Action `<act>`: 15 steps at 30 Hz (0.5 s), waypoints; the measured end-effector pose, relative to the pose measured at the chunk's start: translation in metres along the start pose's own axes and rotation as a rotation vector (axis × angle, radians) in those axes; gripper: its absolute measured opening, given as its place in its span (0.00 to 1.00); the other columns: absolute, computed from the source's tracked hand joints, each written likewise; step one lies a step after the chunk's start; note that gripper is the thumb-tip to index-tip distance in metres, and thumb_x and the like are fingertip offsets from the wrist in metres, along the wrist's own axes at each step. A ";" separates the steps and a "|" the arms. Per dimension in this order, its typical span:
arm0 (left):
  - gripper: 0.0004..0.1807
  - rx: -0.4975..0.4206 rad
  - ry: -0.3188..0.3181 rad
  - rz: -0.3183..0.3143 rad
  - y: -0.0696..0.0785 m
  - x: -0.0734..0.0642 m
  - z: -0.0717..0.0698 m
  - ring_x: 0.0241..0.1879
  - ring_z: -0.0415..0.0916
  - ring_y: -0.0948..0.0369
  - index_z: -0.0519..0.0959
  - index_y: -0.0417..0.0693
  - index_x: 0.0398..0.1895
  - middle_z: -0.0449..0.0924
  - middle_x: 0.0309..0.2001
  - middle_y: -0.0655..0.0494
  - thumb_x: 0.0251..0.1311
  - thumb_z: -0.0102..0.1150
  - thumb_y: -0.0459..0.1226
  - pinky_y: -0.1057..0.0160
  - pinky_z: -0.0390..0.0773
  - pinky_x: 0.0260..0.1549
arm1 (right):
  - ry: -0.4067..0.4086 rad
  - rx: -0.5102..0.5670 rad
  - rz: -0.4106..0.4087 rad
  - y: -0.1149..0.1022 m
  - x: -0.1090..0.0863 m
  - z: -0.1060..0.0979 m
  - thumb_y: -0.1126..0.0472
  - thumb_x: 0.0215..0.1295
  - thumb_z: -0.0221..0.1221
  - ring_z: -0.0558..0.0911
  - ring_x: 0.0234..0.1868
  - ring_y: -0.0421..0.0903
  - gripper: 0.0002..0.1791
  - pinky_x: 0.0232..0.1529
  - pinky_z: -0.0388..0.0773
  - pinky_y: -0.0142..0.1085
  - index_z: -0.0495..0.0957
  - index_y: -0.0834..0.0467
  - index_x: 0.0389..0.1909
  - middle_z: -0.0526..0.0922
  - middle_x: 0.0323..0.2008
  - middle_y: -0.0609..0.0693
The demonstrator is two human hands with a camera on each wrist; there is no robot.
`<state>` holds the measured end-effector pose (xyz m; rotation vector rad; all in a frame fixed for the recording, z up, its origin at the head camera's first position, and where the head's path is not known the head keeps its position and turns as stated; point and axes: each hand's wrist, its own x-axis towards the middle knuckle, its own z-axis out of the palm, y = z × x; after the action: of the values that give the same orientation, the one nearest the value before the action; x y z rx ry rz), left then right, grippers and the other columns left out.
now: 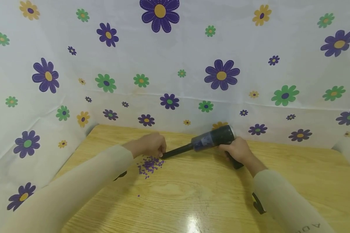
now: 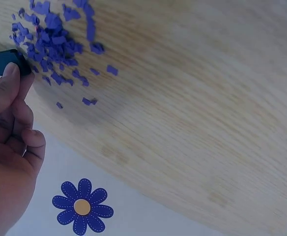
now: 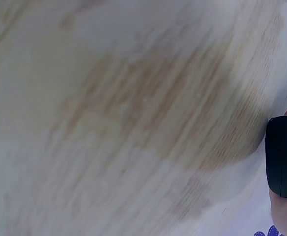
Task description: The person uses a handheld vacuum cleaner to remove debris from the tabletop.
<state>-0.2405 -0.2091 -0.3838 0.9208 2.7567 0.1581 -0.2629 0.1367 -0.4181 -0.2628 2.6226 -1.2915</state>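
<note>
My right hand point(image 1: 236, 149) grips the handle of a black handheld vacuum cleaner point(image 1: 202, 141) with a see-through dust cup. Its long narrow nozzle point(image 1: 176, 151) slants down to the left. At the nozzle's tip, my left hand point(image 1: 153, 144) pinches the end between thumb and fingers, as the left wrist view shows. Right beside that tip lies a heap of small purple paper scraps point(image 2: 52, 44) on the wooden table. In the right wrist view only the base of the vacuum's handle point(image 3: 283, 157) shows, with a little of the hand behind it.
The wooden table point(image 1: 175, 200) has a light grain. One stray purple scrap point(image 1: 138, 195) lies nearer me, apart from the heap. A white cloth with printed flowers point(image 1: 180, 48) hangs along the table's back and left sides.
</note>
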 end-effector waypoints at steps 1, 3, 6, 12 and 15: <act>0.04 -0.006 0.002 0.001 0.000 -0.001 0.001 0.34 0.84 0.59 0.88 0.44 0.32 0.88 0.34 0.52 0.53 0.70 0.30 0.63 0.85 0.40 | -0.004 -0.002 0.000 0.000 -0.001 0.000 0.54 0.59 0.63 0.76 0.15 0.42 0.20 0.21 0.75 0.34 0.77 0.61 0.12 0.77 0.10 0.46; 0.04 -0.008 0.004 0.000 0.001 -0.004 0.003 0.35 0.84 0.59 0.88 0.44 0.32 0.88 0.34 0.52 0.53 0.70 0.29 0.63 0.85 0.40 | -0.006 -0.004 0.004 -0.001 -0.002 0.001 0.55 0.58 0.63 0.76 0.14 0.42 0.20 0.21 0.74 0.34 0.77 0.60 0.11 0.77 0.10 0.46; 0.05 0.002 0.007 -0.005 0.004 -0.008 0.004 0.35 0.84 0.58 0.88 0.44 0.33 0.88 0.35 0.52 0.53 0.71 0.30 0.63 0.85 0.41 | -0.017 0.016 0.008 -0.002 -0.003 0.002 0.56 0.57 0.62 0.76 0.14 0.42 0.19 0.21 0.75 0.34 0.77 0.60 0.11 0.77 0.10 0.46; 0.04 -0.018 0.010 -0.008 0.005 -0.017 0.007 0.33 0.84 0.60 0.88 0.44 0.33 0.88 0.34 0.52 0.53 0.70 0.30 0.63 0.85 0.40 | -0.033 0.048 0.009 -0.002 -0.003 0.005 0.57 0.56 0.63 0.76 0.13 0.43 0.18 0.19 0.76 0.35 0.76 0.60 0.11 0.77 0.10 0.47; 0.03 -0.011 0.012 0.006 0.005 -0.021 0.008 0.31 0.83 0.61 0.88 0.45 0.31 0.88 0.32 0.53 0.53 0.70 0.30 0.63 0.85 0.38 | -0.045 0.058 -0.005 -0.004 -0.003 0.007 0.58 0.56 0.63 0.75 0.12 0.43 0.15 0.19 0.76 0.35 0.77 0.62 0.15 0.77 0.10 0.47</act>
<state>-0.2194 -0.2169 -0.3871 0.9289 2.7616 0.1797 -0.2575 0.1301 -0.4189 -0.2855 2.5439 -1.3449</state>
